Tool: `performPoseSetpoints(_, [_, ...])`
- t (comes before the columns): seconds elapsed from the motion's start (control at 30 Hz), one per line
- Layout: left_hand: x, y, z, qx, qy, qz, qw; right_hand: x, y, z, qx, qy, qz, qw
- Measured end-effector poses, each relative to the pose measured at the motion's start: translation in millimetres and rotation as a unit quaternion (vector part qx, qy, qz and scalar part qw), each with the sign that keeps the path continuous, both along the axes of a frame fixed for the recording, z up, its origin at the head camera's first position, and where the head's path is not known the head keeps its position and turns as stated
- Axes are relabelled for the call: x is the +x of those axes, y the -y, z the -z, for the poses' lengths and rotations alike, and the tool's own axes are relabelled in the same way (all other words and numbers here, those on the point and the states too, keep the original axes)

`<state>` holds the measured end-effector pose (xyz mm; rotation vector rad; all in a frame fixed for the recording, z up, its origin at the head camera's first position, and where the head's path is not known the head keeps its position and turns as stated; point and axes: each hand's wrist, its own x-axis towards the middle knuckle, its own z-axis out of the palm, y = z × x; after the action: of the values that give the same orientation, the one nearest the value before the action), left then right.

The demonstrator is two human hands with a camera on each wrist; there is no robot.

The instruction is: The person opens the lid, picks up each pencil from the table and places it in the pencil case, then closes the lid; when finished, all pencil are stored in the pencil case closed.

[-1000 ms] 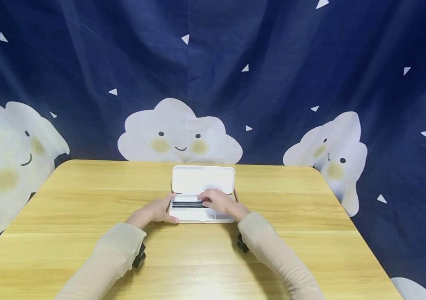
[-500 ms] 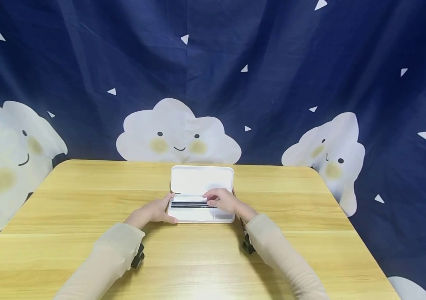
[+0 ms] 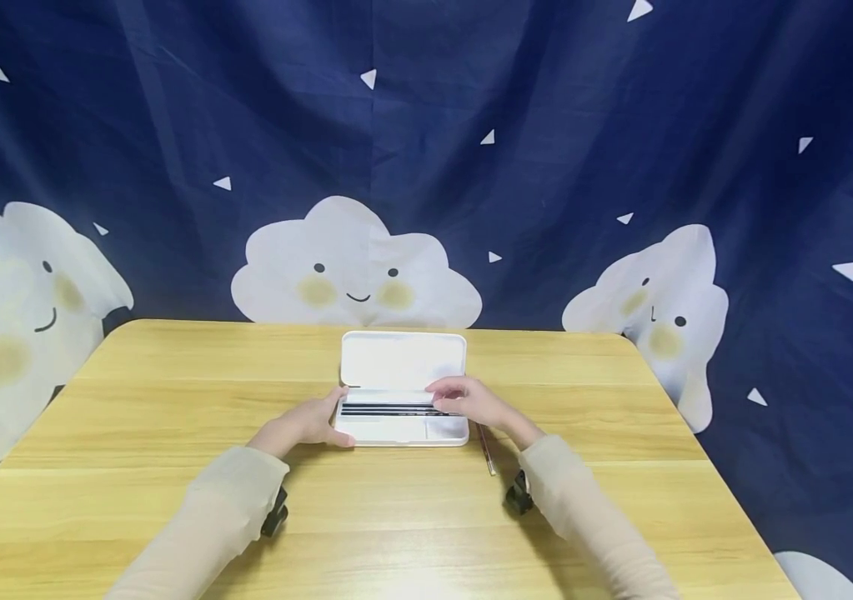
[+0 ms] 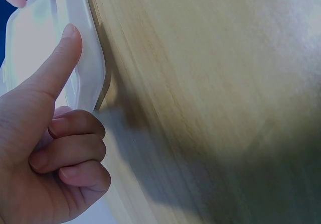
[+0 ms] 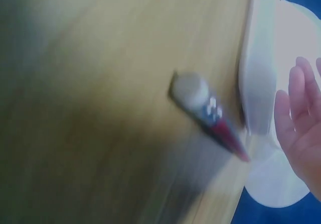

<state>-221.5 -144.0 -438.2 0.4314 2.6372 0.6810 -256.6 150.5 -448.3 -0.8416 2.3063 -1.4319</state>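
An open white pencil case lies on the table, its lid tipped back. Thin dark pencils lie side by side along its inside. My left hand grips the case's left end; in the left wrist view the thumb stretches along the white edge and the other fingers are curled. Over the right end of the pencils is my right hand. The right wrist view shows its fingers loosely extended beside the case, with nothing seen in them.
Just right of the case, a reddish pencil lies on the wooden table; its pale blunt end is blurred in the right wrist view. Behind the table hangs a dark blue curtain with printed clouds.
My right hand has slid rightward along the pencils to the case's right end, uncovering more of them and the reddish pencil on the table. My left hand keeps its place.
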Motion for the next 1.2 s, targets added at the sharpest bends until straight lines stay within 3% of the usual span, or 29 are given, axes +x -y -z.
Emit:
performPoseSetpoints(0.13, [0.3,-0.2,-0.7,0.001,0.002,0.001,1.0,3.5,-12,-4.7,-0.013,0.032,0.002,0.9994])
performPoseSetpoints(0.63, [0.2,-0.1,-1.6,-0.001,0.001,0.002,1.0,5.8,-48,1.7,0.002,0.045,0.038,0.9983])
performPoseSetpoints(0.9, [-1.1,-0.4,-1.1,-0.007,0.001,0.001,1.0,0.5,-63,12.5,0.038,0.034,0.045,0.9977])
performPoseSetpoints(1.2, [-0.7,-0.4,-0.2,-0.007,0.0,0.0,1.0,0.2,-58,12.3,0.076,0.047,0.043,0.9951])
